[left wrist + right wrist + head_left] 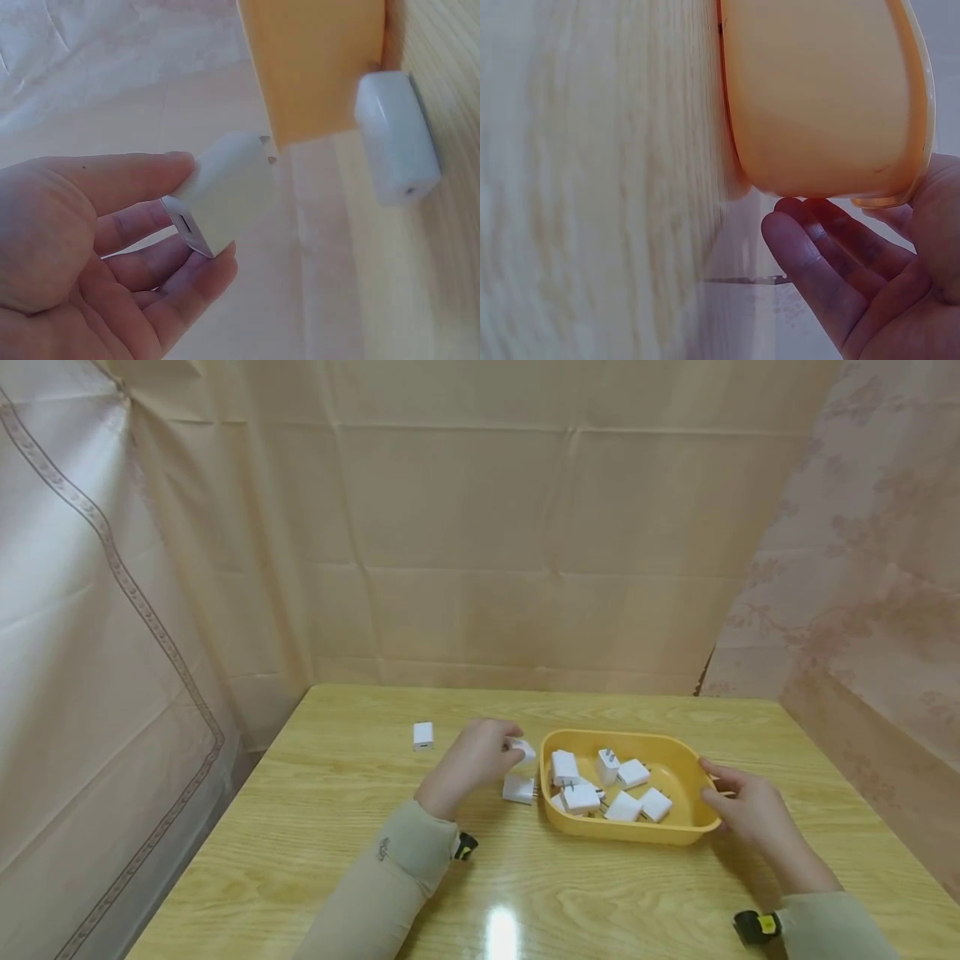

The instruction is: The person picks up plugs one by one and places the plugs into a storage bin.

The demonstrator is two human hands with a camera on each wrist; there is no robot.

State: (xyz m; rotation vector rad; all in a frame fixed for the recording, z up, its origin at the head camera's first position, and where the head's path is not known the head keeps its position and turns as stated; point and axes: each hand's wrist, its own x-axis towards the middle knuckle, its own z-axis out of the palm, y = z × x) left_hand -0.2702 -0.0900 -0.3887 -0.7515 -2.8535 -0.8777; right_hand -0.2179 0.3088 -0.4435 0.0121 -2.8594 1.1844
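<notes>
My left hand (474, 753) pinches a white plug-in USB charger (229, 191) between thumb and fingers, just left of a yellow plastic basket (633, 832). Its two metal prongs point toward the basket, and its port faces the palm. Below that hand, another white charger (518, 789) lies on the table beside the basket's left wall. My right hand (752, 810) holds the basket's right end, thumb at the rim and fingers against the outer wall (817, 112). Several white chargers (580, 798) lie jumbled inside the basket, mostly toward its left and middle.
One more white charger (423, 736) stands apart on the wooden table (300, 827), left of my left hand. Beige cloth (525, 527) hangs behind the table's far edge, with further curtains along both sides.
</notes>
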